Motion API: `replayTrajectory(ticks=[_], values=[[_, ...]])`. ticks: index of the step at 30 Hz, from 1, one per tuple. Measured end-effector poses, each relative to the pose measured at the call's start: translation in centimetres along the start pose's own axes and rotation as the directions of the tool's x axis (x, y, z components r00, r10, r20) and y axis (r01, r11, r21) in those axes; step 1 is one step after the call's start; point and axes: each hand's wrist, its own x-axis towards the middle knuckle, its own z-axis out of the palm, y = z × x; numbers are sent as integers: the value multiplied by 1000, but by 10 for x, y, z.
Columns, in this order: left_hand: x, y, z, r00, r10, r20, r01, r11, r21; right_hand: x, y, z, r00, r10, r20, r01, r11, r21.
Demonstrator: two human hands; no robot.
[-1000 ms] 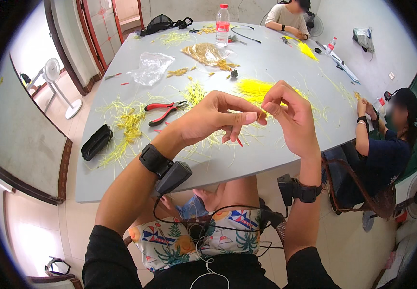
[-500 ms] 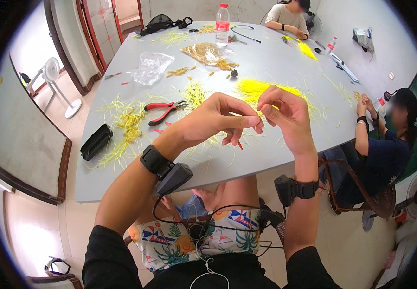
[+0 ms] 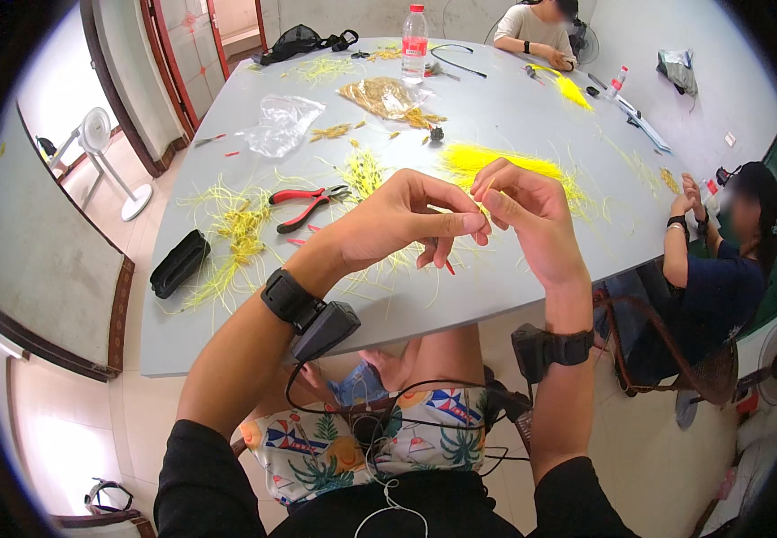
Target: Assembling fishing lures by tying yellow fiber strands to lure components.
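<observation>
My left hand [image 3: 415, 215] and my right hand [image 3: 532, 211] meet above the table's near part, thumb and fingers pinched. Between the fingertips shows a thin yellow strand [image 3: 485, 203]; most of it is hidden by the fingers. A narrow red tip [image 3: 449, 267] pokes out below my left hand's fingers; whether they hold it I cannot tell. Behind the right hand spreads a bundle of bright yellow strands [image 3: 460, 163]. Left of my left hand lie red-handled pliers [image 3: 303, 208], jaws parted. Yellowish knotted strand pieces [image 3: 243, 238] are heaped farther left.
The grey table [image 3: 227, 336] also bears a black case [image 3: 179, 264], a clear plastic bag [image 3: 282, 125], a bag of golden pieces [image 3: 384, 97] and a water bottle [image 3: 414, 47]. One person [image 3: 532, 36] sits at the far side, another [image 3: 720, 278] at the right.
My right fingertips have shifted slightly left over the left ones, and the yellow strand now shows between them. At the right, the other person's hands have changed position.
</observation>
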Motion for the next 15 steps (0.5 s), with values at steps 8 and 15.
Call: replayTrajectory(ticks=[8,15], values=[[0,-1,-1,1000,14,-1,-14,1000,18,-3,-11,7,993,94,-76,-91,995,40],[0,-4,-2,1000,26,-18,-26,1000,-13,-2,-7,8,997,44,-58,-40,997,71]])
